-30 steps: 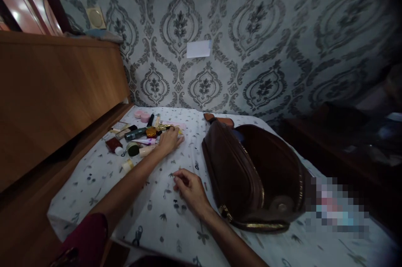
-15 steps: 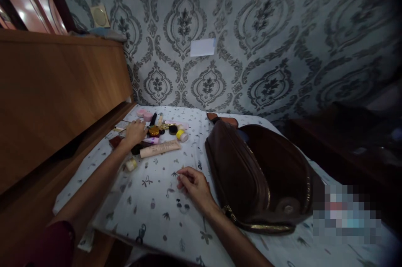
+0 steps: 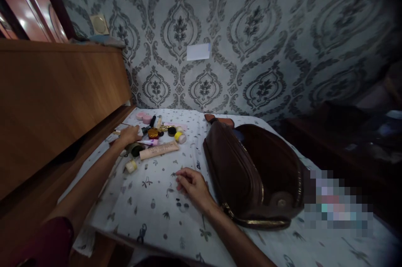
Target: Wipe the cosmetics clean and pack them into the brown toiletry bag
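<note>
Cosmetics and a brown bag rest on patterned white cloth.

The left hand covers part of the cosmetics, and whether it grips anything, nobody can tell! Over to the brown bag, its depths lost in darkness, a pixelated patch beyond it, and the beige tube's lettering too small to read.

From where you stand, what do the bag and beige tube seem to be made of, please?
The bag looks like leather or imitation leather: smooth, softly shiny panels. The beige tube is probably soft plastic, satin-looking, given its flattened end.
</note>
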`<state>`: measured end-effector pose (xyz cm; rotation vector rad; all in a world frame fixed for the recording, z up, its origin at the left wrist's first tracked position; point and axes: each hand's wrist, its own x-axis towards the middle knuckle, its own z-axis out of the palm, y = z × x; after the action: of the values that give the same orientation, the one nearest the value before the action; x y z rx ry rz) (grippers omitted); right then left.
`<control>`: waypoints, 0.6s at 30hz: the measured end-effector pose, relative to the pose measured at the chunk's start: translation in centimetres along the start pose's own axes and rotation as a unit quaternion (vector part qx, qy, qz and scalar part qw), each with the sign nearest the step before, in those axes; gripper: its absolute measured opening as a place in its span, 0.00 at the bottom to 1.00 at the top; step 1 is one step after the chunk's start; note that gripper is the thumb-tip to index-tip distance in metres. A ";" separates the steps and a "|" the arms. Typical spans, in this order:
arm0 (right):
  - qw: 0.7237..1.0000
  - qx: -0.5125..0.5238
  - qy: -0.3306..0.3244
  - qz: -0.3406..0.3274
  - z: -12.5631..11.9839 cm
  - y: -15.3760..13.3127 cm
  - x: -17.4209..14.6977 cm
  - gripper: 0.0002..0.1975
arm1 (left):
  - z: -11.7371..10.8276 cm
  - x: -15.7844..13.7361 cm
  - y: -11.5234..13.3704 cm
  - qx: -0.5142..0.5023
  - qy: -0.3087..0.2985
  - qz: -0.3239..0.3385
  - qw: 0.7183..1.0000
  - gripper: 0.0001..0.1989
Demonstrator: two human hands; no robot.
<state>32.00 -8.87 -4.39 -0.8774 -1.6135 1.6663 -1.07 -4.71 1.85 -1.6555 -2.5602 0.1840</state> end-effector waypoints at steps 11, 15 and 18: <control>1.000 -0.005 -0.004 0.007 0.0 0.0 -0.1 0.08 | -2.3 3.6 6.0 -0.048 0.097 0.071 0.992 0.18; 1.000 0.013 -0.014 0.018 0.1 0.1 -0.1 0.05 | -1.9 6.5 10.3 -0.051 0.063 0.133 0.988 0.18; 0.999 0.025 -0.012 0.021 0.2 0.2 0.0 0.05 | -1.5 8.6 11.9 -0.047 0.022 0.165 0.985 0.17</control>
<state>31.82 -9.03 -4.62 -0.8757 -1.5731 1.7443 6.30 8.06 1.70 -2.0870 -2.2794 0.0468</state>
